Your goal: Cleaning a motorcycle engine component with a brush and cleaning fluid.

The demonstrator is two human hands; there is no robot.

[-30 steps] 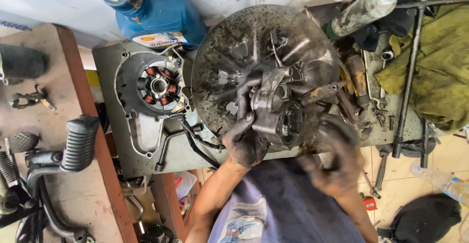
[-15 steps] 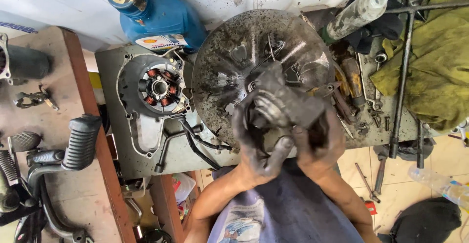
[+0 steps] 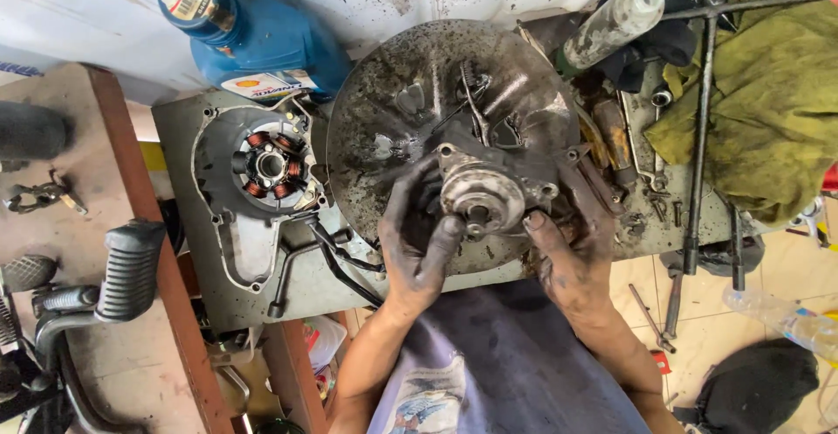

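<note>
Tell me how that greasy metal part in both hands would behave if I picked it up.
The metal part looks like solid cast metal, so probably stiff and heavy for its size. It, the left hand and the right hand are black with grease, so it may slip. Its lumpy shape makes rolling off the round pan unlikely.

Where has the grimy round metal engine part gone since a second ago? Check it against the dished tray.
Yes. The grimy round metal engine part has turned flat-face-up, staying over the round dished metal tray's lower middle, between both hands.

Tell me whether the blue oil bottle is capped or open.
Capped. The blue oil bottle lies on its side, and a round lid covers its mouth.
</note>
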